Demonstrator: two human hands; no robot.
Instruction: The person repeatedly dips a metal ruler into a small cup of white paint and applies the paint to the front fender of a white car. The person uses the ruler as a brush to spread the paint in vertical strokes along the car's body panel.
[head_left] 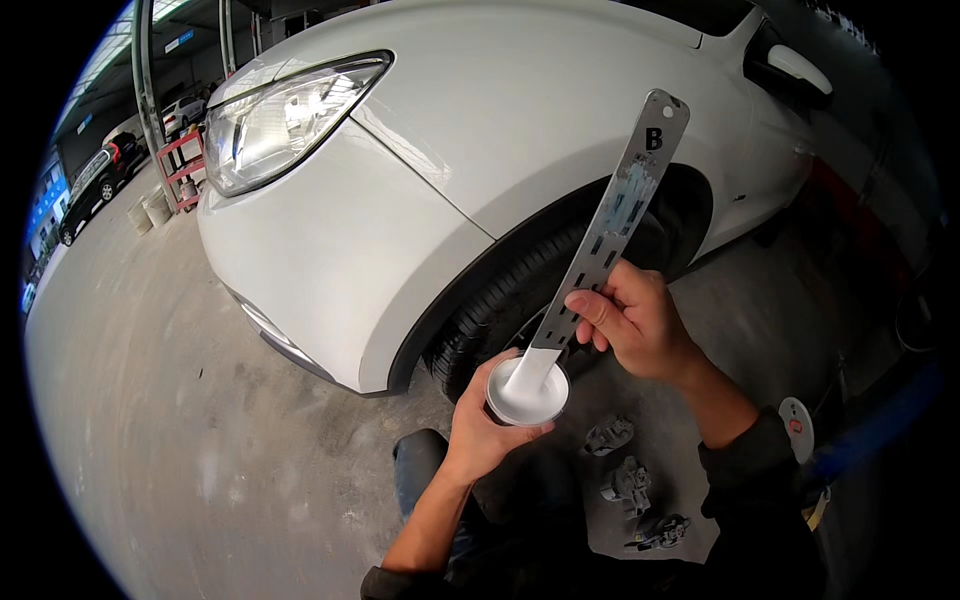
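My left hand is closed round a small cup with white paint in it. In my right hand is a long, flat metal mixing stick, gripped between thumb and fingers along its lower half. It slants up to the right, with slots and dark and bluish smears on its face and a hole at the top. Its lower end is coated white and dips into the paint. Just beyond both hands are the front wheel and the fender of a white car.
Several small dark grey parts lie on the concrete floor by my legs. A round white lid-like disc is at the right. Far left are a red rack, pale buckets and a dark car.
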